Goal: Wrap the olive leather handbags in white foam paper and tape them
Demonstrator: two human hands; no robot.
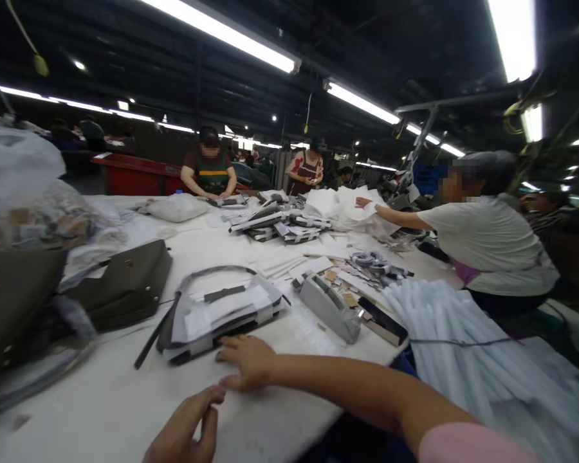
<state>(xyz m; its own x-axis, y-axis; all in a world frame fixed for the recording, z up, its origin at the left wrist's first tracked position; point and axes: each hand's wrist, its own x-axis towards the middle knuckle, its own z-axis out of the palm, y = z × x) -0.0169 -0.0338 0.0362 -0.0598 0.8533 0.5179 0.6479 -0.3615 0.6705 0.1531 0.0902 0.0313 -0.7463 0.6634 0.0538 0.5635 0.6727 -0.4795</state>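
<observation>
A handbag lies flat on the white table, wrapped in white paper and strips, with its strap looped up behind it. My right hand reaches to the bag's near edge, fingers spread; whether the fingertips touch it I cannot tell. Closer to me, my left hand hovers over the table with thumb and fingers apart and nothing between them. To the right of the bag stands a grey tape dispenser. A dark phone-like slab lies beside the dispenser.
Olive-brown bags stand on the left by a clear plastic sack. Wrapped pieces are heaped mid-table. Bundled white foam tubes fill the right. A co-worker reaches over white paper; others work at the far side.
</observation>
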